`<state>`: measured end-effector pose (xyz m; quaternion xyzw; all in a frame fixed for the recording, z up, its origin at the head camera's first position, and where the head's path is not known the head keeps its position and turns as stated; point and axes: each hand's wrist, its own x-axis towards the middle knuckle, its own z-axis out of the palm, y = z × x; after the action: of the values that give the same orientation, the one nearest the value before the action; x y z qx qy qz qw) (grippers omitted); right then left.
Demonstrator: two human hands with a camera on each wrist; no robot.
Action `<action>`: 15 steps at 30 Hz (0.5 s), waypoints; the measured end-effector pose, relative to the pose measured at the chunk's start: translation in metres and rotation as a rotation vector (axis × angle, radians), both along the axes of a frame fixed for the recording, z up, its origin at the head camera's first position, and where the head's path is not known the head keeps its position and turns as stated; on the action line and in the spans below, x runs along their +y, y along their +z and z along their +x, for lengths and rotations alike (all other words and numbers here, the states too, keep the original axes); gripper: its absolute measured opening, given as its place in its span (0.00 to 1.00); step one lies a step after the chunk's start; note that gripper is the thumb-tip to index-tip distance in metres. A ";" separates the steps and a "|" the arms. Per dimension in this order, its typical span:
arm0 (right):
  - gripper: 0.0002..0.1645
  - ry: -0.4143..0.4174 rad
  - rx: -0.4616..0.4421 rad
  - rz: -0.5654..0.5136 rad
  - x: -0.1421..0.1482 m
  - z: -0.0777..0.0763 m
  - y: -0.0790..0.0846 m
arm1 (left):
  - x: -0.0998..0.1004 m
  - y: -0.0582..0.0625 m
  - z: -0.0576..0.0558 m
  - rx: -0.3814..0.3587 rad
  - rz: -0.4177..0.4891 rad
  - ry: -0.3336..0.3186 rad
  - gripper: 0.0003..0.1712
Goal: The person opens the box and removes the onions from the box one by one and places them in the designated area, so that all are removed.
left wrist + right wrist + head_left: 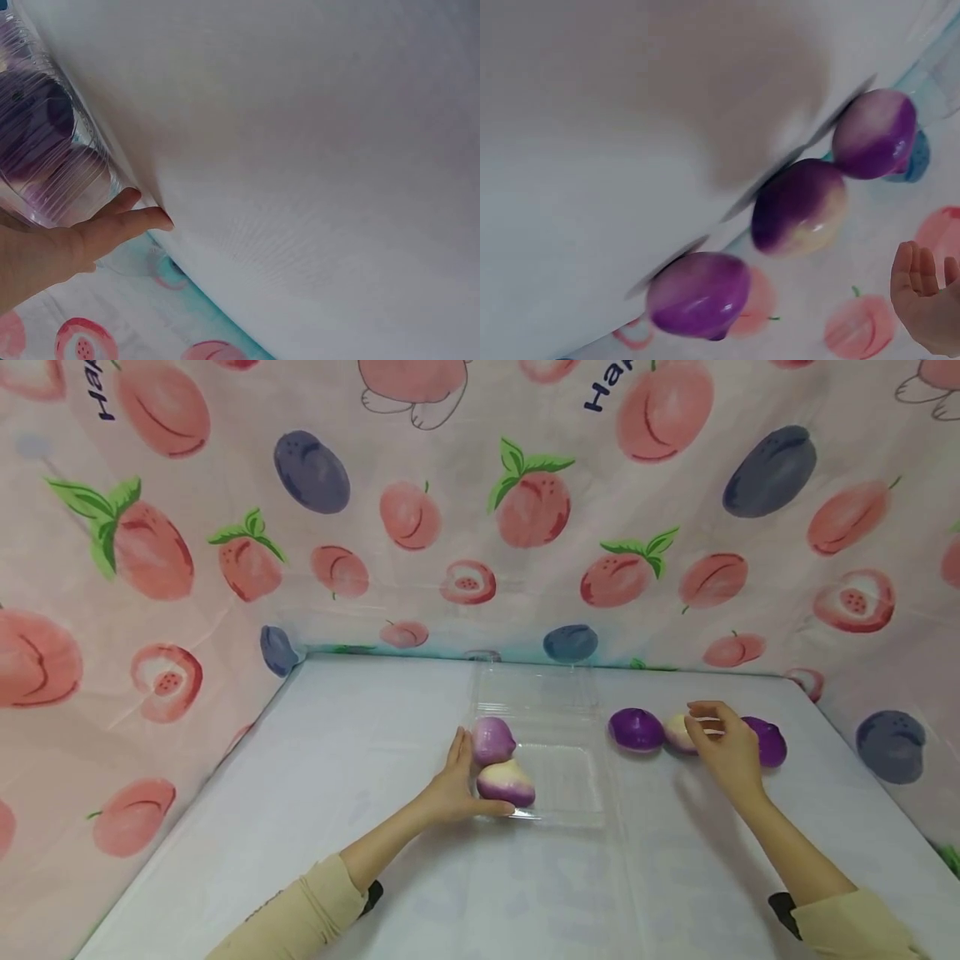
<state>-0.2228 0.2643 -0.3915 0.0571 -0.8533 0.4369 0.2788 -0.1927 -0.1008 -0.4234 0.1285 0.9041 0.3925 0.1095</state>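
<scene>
A clear plastic box (pixel 562 777) lies with its lid folded back on the white table. Two onion-shaped pieces sit in its left half: a light purple one (pixel 492 740) behind a cream-and-purple one (pixel 507 787). My left hand (pixel 452 789) rests against the box's front left corner, fingers along the left wall and thumb along the front edge. My right hand (pixel 727 752) hovers with bent, spread fingers over a row of three similar pieces: a dark purple one (pixel 636 731), a cream-and-purple one (pixel 801 207) and another purple one (pixel 768 742). In the right wrist view, it holds nothing.
The open lid (pixel 535 689) lies behind the box, near the table's back edge. A fruit-printed cloth (pixel 465 543) hangs behind and along the sides of the white table (pixel 375 718).
</scene>
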 end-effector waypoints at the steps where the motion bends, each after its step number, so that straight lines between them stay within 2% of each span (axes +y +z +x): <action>1: 0.12 0.013 -0.005 0.004 -0.003 0.001 0.001 | 0.000 0.000 0.000 -0.002 -0.002 -0.001 0.74; 9: 0.14 0.186 -0.102 0.045 -0.032 0.012 0.010 | 0.000 -0.001 0.000 0.001 -0.018 -0.002 0.75; 15: 0.15 0.344 -0.167 0.011 -0.054 0.019 0.012 | 0.000 0.001 0.000 0.006 -0.015 0.002 0.74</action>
<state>-0.2036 0.2105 -0.3794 0.1671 -0.8534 0.4768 0.1282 -0.1930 -0.1007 -0.4224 0.1279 0.9075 0.3854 0.1074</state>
